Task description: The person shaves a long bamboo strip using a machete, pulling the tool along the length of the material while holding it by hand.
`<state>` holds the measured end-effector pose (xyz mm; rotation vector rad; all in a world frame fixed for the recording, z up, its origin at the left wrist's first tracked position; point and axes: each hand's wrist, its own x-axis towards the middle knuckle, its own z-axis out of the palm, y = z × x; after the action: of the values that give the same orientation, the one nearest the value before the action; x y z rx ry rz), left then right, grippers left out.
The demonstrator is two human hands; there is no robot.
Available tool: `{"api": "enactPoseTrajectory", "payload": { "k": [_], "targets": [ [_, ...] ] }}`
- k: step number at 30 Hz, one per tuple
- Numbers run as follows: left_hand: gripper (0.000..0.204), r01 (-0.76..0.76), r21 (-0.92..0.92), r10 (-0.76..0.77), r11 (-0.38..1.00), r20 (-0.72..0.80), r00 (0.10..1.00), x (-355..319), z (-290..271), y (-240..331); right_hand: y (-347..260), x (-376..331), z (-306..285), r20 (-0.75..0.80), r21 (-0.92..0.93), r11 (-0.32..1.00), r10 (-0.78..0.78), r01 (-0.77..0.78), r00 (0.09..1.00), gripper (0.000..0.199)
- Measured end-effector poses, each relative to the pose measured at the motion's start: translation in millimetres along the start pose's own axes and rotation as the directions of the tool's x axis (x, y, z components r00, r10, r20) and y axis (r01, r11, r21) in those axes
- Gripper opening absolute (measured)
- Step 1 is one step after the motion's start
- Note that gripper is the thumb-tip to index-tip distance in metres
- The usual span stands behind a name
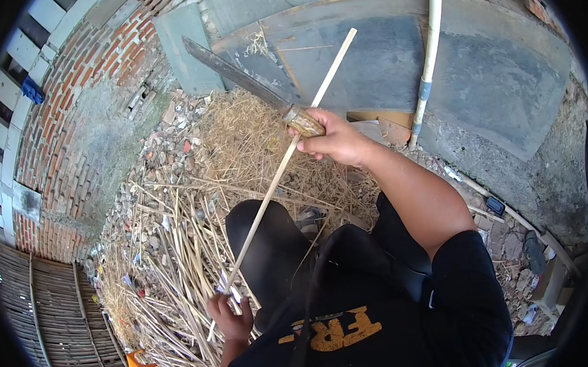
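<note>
Knife (238, 75) points up and left, its wooden handle (303, 121) wrapped in the closed right hand (335, 140). The pale stick (268, 197) slants from beyond that hand, over the left leg (277, 251), down to the left hand (231, 314), which is curled part-closed about it near the lower end. Whether the right hand also pinches the stick is hidden. The likeliest trouble: a blade pushed down the stick could skid on uneven grain and reach the left hand or the leg. A slack left grip might let the stick roll, or its free upper end knock the panel (377, 66)
</note>
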<state>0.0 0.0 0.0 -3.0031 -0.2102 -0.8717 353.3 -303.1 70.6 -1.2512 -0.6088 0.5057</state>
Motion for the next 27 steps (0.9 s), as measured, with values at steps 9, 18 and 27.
{"api": "enactPoseTrajectory", "payload": {
  "k": [9,18,27],
  "targets": [
    [0.028,0.227,-0.232,-0.103,0.946,0.448,0.888,23,23,-22,-2,-1,3,-0.035,-0.116,0.992,-0.057,0.053,0.998,0.036],
    [0.042,0.533,-0.436,-0.236,0.725,0.571,0.787,2,22,-3,-25,-12,-5,-0.009,-0.879,0.469,-0.19,0.083,0.982,0.033],
    [0.04,0.453,-0.302,-0.268,0.839,0.496,0.826,17,21,11,-2,-5,21,0.193,-0.951,0.262,0.091,0.163,0.977,0.02]
  ]
}}
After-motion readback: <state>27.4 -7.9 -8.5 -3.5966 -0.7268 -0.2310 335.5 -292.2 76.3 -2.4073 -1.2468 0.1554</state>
